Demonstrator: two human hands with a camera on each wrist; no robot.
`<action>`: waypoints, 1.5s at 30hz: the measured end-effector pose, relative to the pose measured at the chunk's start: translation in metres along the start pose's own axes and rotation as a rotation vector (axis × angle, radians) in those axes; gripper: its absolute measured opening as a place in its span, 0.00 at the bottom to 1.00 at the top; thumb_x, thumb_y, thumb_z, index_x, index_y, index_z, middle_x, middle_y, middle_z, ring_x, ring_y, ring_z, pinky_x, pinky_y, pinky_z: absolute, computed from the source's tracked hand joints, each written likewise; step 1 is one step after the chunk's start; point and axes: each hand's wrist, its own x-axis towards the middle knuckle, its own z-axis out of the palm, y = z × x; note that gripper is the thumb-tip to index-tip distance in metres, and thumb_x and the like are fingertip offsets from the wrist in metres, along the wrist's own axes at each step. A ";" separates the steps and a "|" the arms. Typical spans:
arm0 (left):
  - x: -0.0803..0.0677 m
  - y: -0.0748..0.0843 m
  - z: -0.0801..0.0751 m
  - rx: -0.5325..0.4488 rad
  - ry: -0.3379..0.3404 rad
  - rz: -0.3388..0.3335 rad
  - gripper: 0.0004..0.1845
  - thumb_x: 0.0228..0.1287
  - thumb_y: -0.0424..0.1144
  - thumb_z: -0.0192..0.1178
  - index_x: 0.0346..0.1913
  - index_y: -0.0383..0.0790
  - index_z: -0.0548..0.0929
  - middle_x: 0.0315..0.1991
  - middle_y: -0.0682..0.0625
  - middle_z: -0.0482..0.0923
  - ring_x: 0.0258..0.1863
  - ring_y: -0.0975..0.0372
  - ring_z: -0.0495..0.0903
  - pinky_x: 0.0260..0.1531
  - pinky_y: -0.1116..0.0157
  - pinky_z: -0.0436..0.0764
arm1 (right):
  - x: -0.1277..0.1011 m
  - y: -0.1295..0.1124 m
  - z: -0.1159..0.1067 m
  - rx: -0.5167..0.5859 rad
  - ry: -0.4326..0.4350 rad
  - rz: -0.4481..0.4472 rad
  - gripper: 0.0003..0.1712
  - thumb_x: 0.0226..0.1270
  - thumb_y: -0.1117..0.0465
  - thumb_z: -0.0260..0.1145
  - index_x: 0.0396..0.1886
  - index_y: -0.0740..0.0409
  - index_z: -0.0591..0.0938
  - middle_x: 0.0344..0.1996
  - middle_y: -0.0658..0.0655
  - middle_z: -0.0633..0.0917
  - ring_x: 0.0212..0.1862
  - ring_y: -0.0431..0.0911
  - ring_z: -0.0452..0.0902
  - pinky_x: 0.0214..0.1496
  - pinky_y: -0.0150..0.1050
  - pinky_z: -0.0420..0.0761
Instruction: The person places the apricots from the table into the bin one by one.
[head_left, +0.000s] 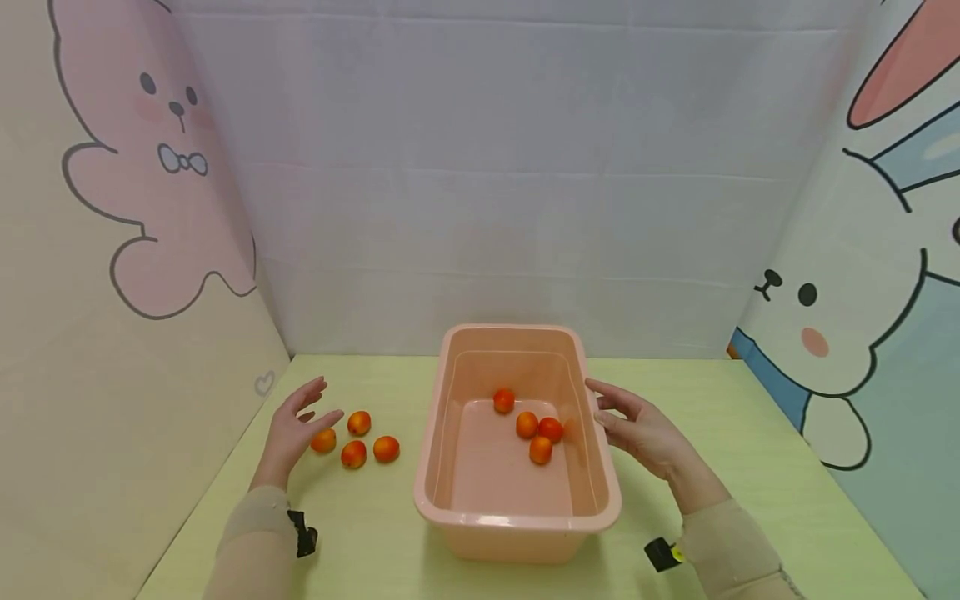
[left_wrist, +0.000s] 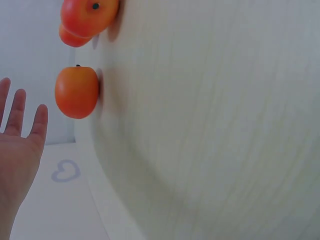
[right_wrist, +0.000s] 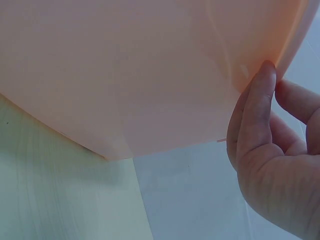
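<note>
In the head view my left hand (head_left: 288,429) hovers at the left beside a loose group of small orange-red round fruits (head_left: 354,454), its fingers apart and holding nothing. One fruit (head_left: 323,441) lies just below its thumb. Seen from the left wrist, a fruit (left_wrist: 77,92) with a dark stem spot stands apart from the spread fingers (left_wrist: 18,107). At the middle is a pink plastic tub (head_left: 517,522) with several similar fruits (head_left: 527,425) inside. My right hand (head_left: 645,433) holds the tub's right rim; the right wrist view shows its fingertips (right_wrist: 268,70) against the rim.
A pale yellow-green table (head_left: 360,533) lies under everything. Behind it hangs a grey-white backdrop (head_left: 510,183). Side panels carry a pink bear (head_left: 168,208) on the left and a white rabbit (head_left: 847,317) on the right. Black wrist devices (head_left: 303,533) sit on both sleeves.
</note>
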 end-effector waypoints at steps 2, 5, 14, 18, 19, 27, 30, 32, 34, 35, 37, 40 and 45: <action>-0.002 -0.006 -0.003 0.003 -0.021 -0.021 0.41 0.61 0.42 0.71 0.74 0.35 0.64 0.70 0.36 0.64 0.68 0.43 0.62 0.66 0.41 0.63 | 0.000 0.000 0.000 -0.003 0.002 0.001 0.36 0.76 0.63 0.59 0.77 0.65 0.57 0.52 0.63 0.69 0.46 0.43 0.79 0.53 0.38 0.81; -0.004 -0.015 -0.006 0.019 -0.054 -0.046 0.43 0.61 0.42 0.71 0.74 0.34 0.62 0.72 0.35 0.61 0.69 0.41 0.60 0.67 0.40 0.60 | 0.000 0.000 0.000 -0.006 0.006 0.005 0.36 0.76 0.63 0.59 0.77 0.65 0.57 0.52 0.64 0.69 0.47 0.43 0.79 0.53 0.38 0.81; -0.013 -0.030 -0.009 0.000 -0.146 -0.201 0.46 0.62 0.42 0.71 0.77 0.34 0.56 0.75 0.34 0.53 0.71 0.39 0.55 0.69 0.42 0.56 | 0.000 0.000 0.001 0.001 0.009 0.005 0.35 0.76 0.63 0.59 0.76 0.66 0.57 0.53 0.66 0.68 0.47 0.44 0.79 0.53 0.38 0.81; -0.017 -0.034 -0.009 -0.019 -0.156 -0.248 0.47 0.61 0.43 0.71 0.77 0.36 0.56 0.75 0.34 0.53 0.71 0.39 0.56 0.69 0.43 0.57 | 0.000 -0.001 0.001 0.000 0.011 0.003 0.35 0.75 0.63 0.59 0.76 0.65 0.57 0.53 0.66 0.68 0.47 0.44 0.79 0.53 0.38 0.81; -0.018 -0.035 -0.009 -0.016 -0.154 -0.244 0.47 0.61 0.43 0.71 0.77 0.35 0.57 0.74 0.34 0.54 0.71 0.39 0.57 0.69 0.43 0.58 | 0.000 -0.001 0.001 -0.001 0.011 0.003 0.35 0.75 0.63 0.59 0.76 0.65 0.57 0.53 0.66 0.68 0.47 0.44 0.79 0.53 0.38 0.81; -0.021 -0.042 -0.009 0.018 -0.150 -0.182 0.41 0.62 0.38 0.70 0.73 0.28 0.62 0.71 0.31 0.62 0.70 0.42 0.61 0.69 0.48 0.58 | 0.000 -0.001 0.001 -0.002 0.009 0.003 0.35 0.75 0.64 0.59 0.76 0.65 0.57 0.53 0.67 0.68 0.47 0.44 0.79 0.53 0.38 0.81; -0.023 -0.045 -0.009 0.027 -0.159 -0.172 0.39 0.64 0.37 0.69 0.72 0.26 0.62 0.70 0.31 0.63 0.70 0.42 0.62 0.68 0.51 0.59 | 0.000 -0.001 0.001 -0.003 0.007 0.004 0.35 0.76 0.64 0.59 0.77 0.66 0.57 0.52 0.66 0.68 0.47 0.44 0.79 0.53 0.38 0.81; -0.024 -0.046 -0.009 0.033 -0.152 -0.170 0.38 0.64 0.37 0.68 0.71 0.26 0.64 0.70 0.32 0.64 0.69 0.42 0.64 0.67 0.57 0.62 | 0.000 -0.001 0.001 -0.005 0.007 0.005 0.36 0.76 0.64 0.59 0.77 0.66 0.57 0.52 0.66 0.68 0.47 0.43 0.79 0.53 0.38 0.81; -0.025 -0.047 -0.009 0.038 -0.147 -0.173 0.36 0.64 0.37 0.68 0.70 0.26 0.66 0.69 0.32 0.65 0.68 0.42 0.65 0.65 0.66 0.66 | 0.000 -0.001 0.001 -0.006 0.007 0.005 0.36 0.76 0.64 0.59 0.77 0.65 0.57 0.52 0.65 0.68 0.46 0.44 0.79 0.53 0.38 0.81; -0.025 -0.047 -0.009 0.048 -0.141 -0.174 0.35 0.64 0.37 0.68 0.70 0.27 0.67 0.68 0.32 0.66 0.67 0.43 0.66 0.63 0.71 0.67 | 0.000 -0.001 0.001 -0.007 0.007 0.005 0.36 0.76 0.64 0.59 0.77 0.65 0.57 0.52 0.65 0.68 0.46 0.44 0.79 0.53 0.38 0.81; -0.026 -0.047 -0.008 0.064 -0.127 -0.177 0.33 0.64 0.37 0.69 0.68 0.27 0.70 0.66 0.32 0.69 0.64 0.43 0.69 0.56 0.79 0.68 | 0.000 -0.001 0.001 -0.007 0.007 0.004 0.36 0.76 0.63 0.59 0.77 0.65 0.57 0.52 0.66 0.68 0.46 0.44 0.79 0.53 0.38 0.81; -0.026 -0.047 -0.007 0.090 -0.116 -0.176 0.29 0.64 0.35 0.68 0.65 0.27 0.74 0.64 0.32 0.71 0.61 0.45 0.71 0.50 0.83 0.68 | 0.000 -0.001 0.000 -0.008 0.008 0.005 0.36 0.76 0.63 0.59 0.77 0.65 0.57 0.52 0.66 0.68 0.47 0.44 0.79 0.53 0.38 0.81; -0.026 -0.047 -0.007 0.104 -0.108 -0.170 0.28 0.62 0.36 0.70 0.63 0.28 0.77 0.61 0.32 0.74 0.56 0.49 0.75 0.46 0.82 0.69 | -0.001 -0.001 0.000 -0.001 0.008 0.007 0.36 0.75 0.63 0.59 0.77 0.65 0.57 0.52 0.64 0.68 0.47 0.43 0.79 0.53 0.38 0.81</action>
